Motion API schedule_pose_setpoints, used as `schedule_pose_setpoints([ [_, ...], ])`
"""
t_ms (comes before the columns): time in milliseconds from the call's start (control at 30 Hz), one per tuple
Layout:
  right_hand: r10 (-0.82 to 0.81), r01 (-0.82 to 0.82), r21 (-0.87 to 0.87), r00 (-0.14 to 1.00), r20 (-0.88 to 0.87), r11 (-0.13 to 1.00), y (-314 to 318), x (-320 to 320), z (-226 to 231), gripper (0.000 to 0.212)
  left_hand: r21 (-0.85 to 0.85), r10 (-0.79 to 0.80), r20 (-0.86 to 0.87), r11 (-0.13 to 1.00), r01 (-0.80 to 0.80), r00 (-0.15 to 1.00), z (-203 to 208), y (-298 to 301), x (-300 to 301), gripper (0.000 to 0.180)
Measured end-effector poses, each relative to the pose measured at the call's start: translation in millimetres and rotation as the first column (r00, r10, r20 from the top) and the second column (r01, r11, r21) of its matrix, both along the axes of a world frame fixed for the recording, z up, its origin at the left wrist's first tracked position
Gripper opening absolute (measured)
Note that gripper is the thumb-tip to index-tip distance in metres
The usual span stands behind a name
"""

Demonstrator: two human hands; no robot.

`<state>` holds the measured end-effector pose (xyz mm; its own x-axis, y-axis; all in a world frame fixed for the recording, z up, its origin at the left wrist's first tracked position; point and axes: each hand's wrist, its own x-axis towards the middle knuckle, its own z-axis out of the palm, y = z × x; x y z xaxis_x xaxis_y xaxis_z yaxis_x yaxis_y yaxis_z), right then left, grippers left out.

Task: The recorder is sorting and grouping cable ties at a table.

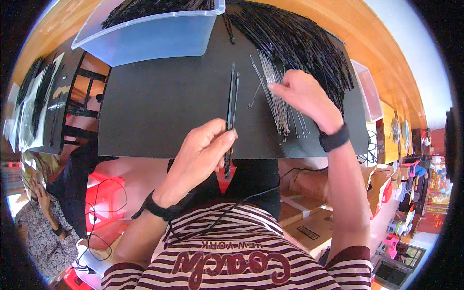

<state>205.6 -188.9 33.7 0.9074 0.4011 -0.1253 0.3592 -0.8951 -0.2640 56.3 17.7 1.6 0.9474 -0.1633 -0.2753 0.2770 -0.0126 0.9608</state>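
My left hand (205,147) is closed round a slim black strip (230,96), pinched between thumb and fingers near its lower part and standing nearly upright in the picture. Beside the strip runs a thin rod (236,94) with a small loop at its top, gripped in the same pinch. My right hand (304,94) is curled over a loose bundle of thin metal wires (275,104) with hooked ends. Its fingertips are hidden beneath it, so what they hold does not show. Just beyond that hand lies a large heap of black strips (295,41).
A translucent plastic bin (150,41) holding more black strips stands at the back left of the dark table (159,111). Another clear bin (367,89) is beyond the right edge. At far left sits another person (46,232), near a red stool (104,198). Cardboard boxes (309,227) lie below.
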Motion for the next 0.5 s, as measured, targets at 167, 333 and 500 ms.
schedule_pose_setpoints([
  [167,0.001,0.000,0.044,1.000,-0.007,0.999,1.9,13.5,-16.9,0.030,-0.031,0.033,0.030,0.999,-0.032,0.999,-8.9,-3.9,8.2,0.020],
  [333,-0.009,0.013,0.056,0.997,-0.074,0.998,1.1,17.8,-9.5,0.024,0.003,0.014,0.031,1.000,-0.014,0.999,-10.4,-0.4,10.7,0.020],
  [500,-0.077,0.168,0.283,0.949,-0.306,0.944,-9.6,7.5,3.4,0.026,-0.003,0.005,-0.026,1.000,-0.005,1.000,-9.1,0.7,11.6,0.022],
])
